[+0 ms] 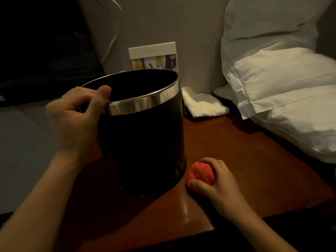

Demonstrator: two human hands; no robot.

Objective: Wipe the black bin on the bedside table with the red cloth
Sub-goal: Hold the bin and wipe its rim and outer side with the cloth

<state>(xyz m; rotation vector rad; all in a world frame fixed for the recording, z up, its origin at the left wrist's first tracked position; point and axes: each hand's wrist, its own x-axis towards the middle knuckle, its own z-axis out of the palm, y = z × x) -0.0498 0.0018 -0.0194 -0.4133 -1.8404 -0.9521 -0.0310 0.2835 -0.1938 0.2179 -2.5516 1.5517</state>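
A round black bin [145, 142] with a shiny silver rim band stands upright on the brown wooden bedside table [236, 151]. My left hand [78, 115] grips the bin's rim on its near left side, thumb over the edge. To the right of the bin's base, my right hand [218, 180] rests on the table with its fingers curled round a bunched red cloth [201, 172]. The cloth lies close to the bin's lower wall; I cannot tell whether it touches it.
A folded white towel [201, 104] lies behind the bin by the wall. A small picture card [154, 55] leans against the wall. White pillows [283, 99] overhang the table's right side. A dark screen [41, 48] stands at the far left.
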